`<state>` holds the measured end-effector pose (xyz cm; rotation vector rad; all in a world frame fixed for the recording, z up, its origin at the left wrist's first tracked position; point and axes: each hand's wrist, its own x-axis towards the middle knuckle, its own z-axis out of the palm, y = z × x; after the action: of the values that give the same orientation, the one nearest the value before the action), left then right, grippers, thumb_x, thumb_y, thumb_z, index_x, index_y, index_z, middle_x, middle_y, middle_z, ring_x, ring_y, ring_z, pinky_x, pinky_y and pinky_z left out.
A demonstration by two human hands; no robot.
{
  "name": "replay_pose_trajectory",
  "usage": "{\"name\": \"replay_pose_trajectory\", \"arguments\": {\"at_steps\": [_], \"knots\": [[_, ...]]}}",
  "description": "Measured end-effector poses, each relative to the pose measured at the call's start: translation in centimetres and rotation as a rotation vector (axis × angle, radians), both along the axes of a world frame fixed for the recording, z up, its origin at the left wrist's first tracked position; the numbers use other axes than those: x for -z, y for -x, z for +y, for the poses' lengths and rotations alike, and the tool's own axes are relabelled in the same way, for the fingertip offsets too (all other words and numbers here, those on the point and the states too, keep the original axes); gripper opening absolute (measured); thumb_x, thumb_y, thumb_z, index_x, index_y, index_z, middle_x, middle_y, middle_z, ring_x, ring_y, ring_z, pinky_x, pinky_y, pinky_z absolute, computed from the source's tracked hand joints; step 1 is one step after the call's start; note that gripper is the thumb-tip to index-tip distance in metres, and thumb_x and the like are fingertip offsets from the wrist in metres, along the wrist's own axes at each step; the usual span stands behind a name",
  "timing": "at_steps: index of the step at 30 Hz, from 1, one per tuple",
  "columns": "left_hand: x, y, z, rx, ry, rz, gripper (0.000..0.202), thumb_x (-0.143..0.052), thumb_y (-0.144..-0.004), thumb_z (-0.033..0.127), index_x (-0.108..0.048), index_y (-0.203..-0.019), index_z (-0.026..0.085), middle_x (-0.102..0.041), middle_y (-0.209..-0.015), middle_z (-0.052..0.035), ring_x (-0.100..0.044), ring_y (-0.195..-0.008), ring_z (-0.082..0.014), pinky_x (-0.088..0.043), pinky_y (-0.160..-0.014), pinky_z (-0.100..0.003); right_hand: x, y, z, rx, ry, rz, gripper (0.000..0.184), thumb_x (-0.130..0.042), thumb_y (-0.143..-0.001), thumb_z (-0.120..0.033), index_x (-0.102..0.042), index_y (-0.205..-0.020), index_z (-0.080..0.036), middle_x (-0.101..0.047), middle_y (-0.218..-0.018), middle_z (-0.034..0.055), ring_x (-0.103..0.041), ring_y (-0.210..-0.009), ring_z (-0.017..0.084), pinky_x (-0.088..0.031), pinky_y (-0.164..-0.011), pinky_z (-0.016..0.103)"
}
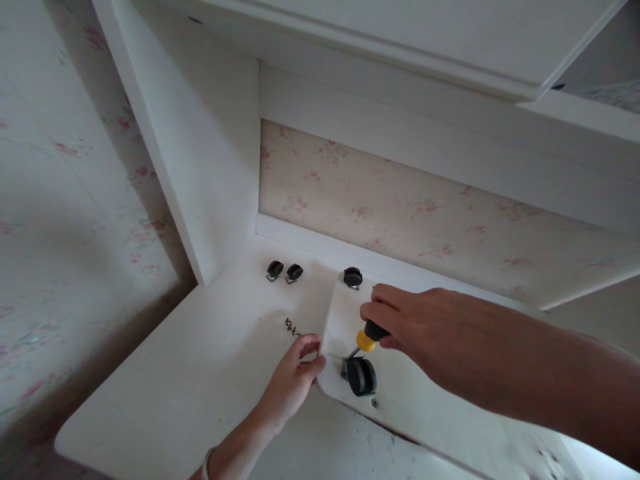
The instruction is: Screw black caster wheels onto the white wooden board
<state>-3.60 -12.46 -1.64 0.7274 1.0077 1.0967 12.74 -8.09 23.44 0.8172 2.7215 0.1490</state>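
My right hand [395, 317] is wrapped round a screwdriver [367, 341] with a black and yellow handle. Its shaft points down at the mounting plate of a black caster wheel [361, 376], which sits near the corner of a white cabinet panel [425, 393]. Whether the tip is seated in a screw I cannot make out. With thumb and fingers, my left hand [295, 373] grips that panel at its left edge, beside the caster. Another black caster [353, 277] is at the panel's far corner. Several small dark screws [291, 326] lie just beyond my left fingers.
Two loose casters, one [275, 269] beside the other [294, 272], rest on the white desk top [200, 373] towards the back. A white upright side board [200, 147] stands at the left, and an overhanging white shelf unit [425, 40] is above. Floral wallpaper [360, 193] shows behind.
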Motion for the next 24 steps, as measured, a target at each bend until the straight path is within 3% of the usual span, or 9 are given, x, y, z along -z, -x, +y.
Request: {"name": "replay_pose_trajectory", "arguments": {"at_steps": [4, 7, 11, 18, 24], "knots": [[0.4, 0.0, 0.0, -0.004, -0.016, 0.025, 0.037, -0.067, -0.08, 0.035, -0.058, -0.113, 0.02, -0.065, -0.124, -0.0122, -0.068, -0.09, -0.023, -0.051, -0.077, -0.034, -0.3, 0.8, 0.1, 0.065, -0.021, -0.051, 0.014, -0.05, -0.096, -0.026, -0.062, -0.102, -0.022, -0.065, -0.096, 0.0042, -0.062, -0.071, 0.02, -0.04, -0.06, 0.034], [0.7, 0.1, 0.0, 0.001, -0.033, 0.037, 0.036, -0.066, -0.082, 0.035, -0.058, -0.114, 0.019, -0.064, -0.126, -0.013, -0.068, -0.088, -0.0221, -0.051, -0.078, -0.034, -0.5, 1.4, 0.6, 0.116, -0.032, -0.079, 0.026, -0.049, -0.097, -0.042, -0.063, -0.092, -0.021, -0.066, -0.083, 0.0045, -0.063, -0.069, 0.021, -0.038, -0.058, 0.034], [0.6, 0.1, 0.1, -0.017, -0.033, 0.041, 0.036, -0.067, -0.081, 0.034, -0.059, -0.113, 0.019, -0.064, -0.126, -0.0139, -0.069, -0.089, -0.0238, -0.051, -0.077, -0.034, -0.6, 1.6, 1.0, 0.147, -0.078, -0.117, 0.028, -0.05, -0.095, -0.046, -0.063, -0.091, -0.022, -0.068, -0.083, 0.0049, -0.064, -0.069, 0.023, -0.038, -0.058, 0.035], [-0.3, 0.0, 0.1, -0.059, -0.03, 0.086, 0.031, -0.067, -0.078, 0.03, -0.061, -0.107, 0.019, -0.069, -0.117, -0.0129, -0.062, -0.114, -0.03, -0.05, -0.083, -0.034, -0.6, 2.9, 0.6, 0.076, -0.151, -0.166, 0.033, -0.047, -0.096, -0.048, -0.064, -0.085, -0.022, -0.068, -0.074, 0.0046, -0.066, -0.064, 0.027, -0.037, -0.053, 0.037], [-0.5, 0.0, 0.0, -0.069, -0.047, 0.058, 0.03, -0.068, -0.078, 0.029, -0.061, -0.105, 0.018, -0.068, -0.119, -0.0135, -0.064, -0.112, -0.03, -0.051, -0.085, -0.035, 0.2, 3.6, 0.6, 0.113, -0.263, -0.19, 0.046, -0.036, -0.099, -0.049, -0.062, -0.072, -0.022, -0.065, -0.063, 0.0073, -0.066, -0.06, 0.031, -0.034, -0.049, 0.036]]}}
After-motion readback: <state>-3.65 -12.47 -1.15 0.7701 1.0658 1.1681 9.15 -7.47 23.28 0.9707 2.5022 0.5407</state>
